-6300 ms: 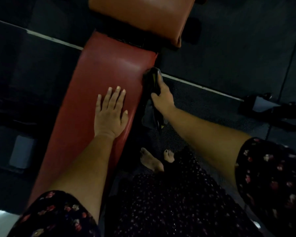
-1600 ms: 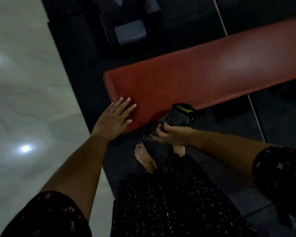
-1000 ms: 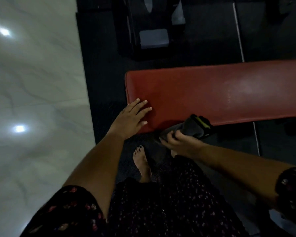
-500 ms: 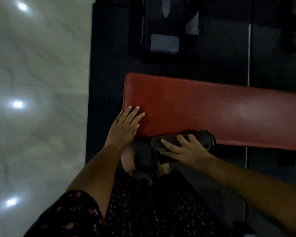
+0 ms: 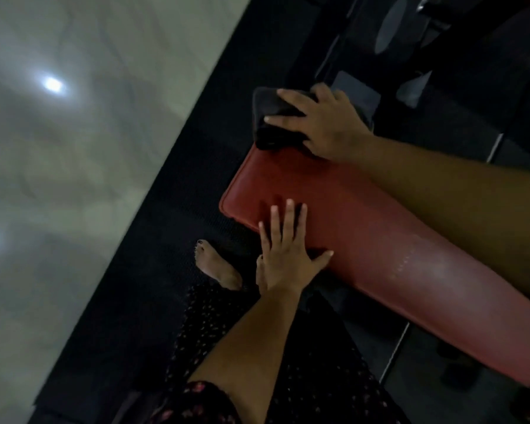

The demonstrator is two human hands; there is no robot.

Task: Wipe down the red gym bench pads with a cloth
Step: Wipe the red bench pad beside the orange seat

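The long red bench pad runs diagonally from the middle of the view down to the right edge. A dark cloth lies over the pad's far end corner. My right hand lies flat on the cloth with fingers spread and straight, pressing it onto the pad. My left hand rests flat on the pad's near edge, fingers straight and pointing away from me. My right forearm crosses above the pad.
A black rubber mat lies under the bench; pale glossy floor lies to the left. Dark gym equipment stands beyond the bench end. My bare foot stands on the mat beside the pad.
My right hand has carried the cloth from the pad's near side edge up over the top to the far end corner. The left hand stays flat on the pad. The view has tilted.
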